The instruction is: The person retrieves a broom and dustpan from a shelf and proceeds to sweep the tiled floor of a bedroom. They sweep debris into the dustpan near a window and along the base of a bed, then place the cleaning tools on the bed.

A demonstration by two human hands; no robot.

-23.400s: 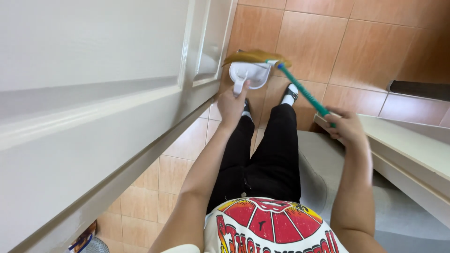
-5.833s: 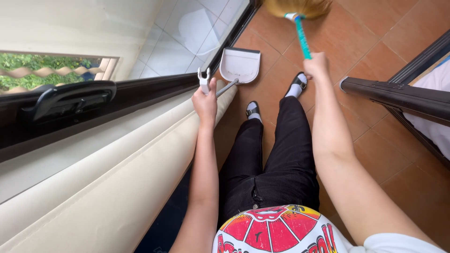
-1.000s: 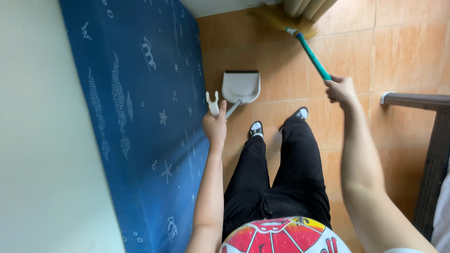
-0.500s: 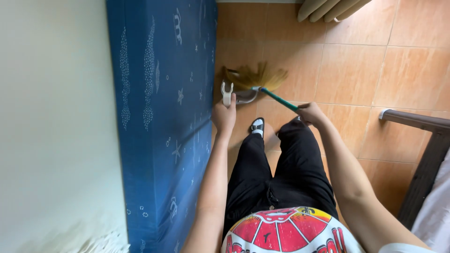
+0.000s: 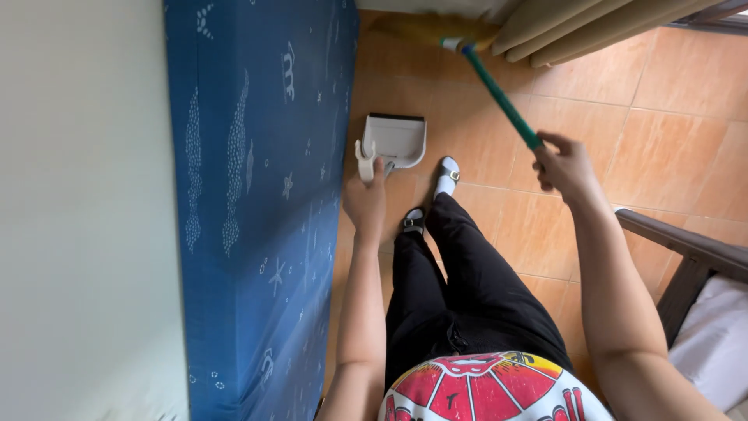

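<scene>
My left hand (image 5: 366,201) grips the handle of a white dustpan (image 5: 394,140), which hangs low over the orange tiled floor (image 5: 662,132) beside a blue mattress. My right hand (image 5: 566,165) is closed around the teal handle of a broom (image 5: 499,95). The broom's yellow bristles (image 5: 432,30) reach out ahead to the wall, near the hem of a beige curtain. The dustpan's mouth points away from me, toward the bristles, with a stretch of floor between them. My legs in black trousers and white-socked feet stand just behind the dustpan.
A blue patterned mattress (image 5: 257,195) stands on edge along the left, against a pale wall (image 5: 86,210). A beige curtain (image 5: 576,27) hangs at the top right. A dark wooden frame with white bedding (image 5: 689,265) juts in at the right.
The broom has swung from beside the dustpan out ahead to the wall under the curtain. My right hand moved right and away from my left; the dustpan stayed in my left hand.
</scene>
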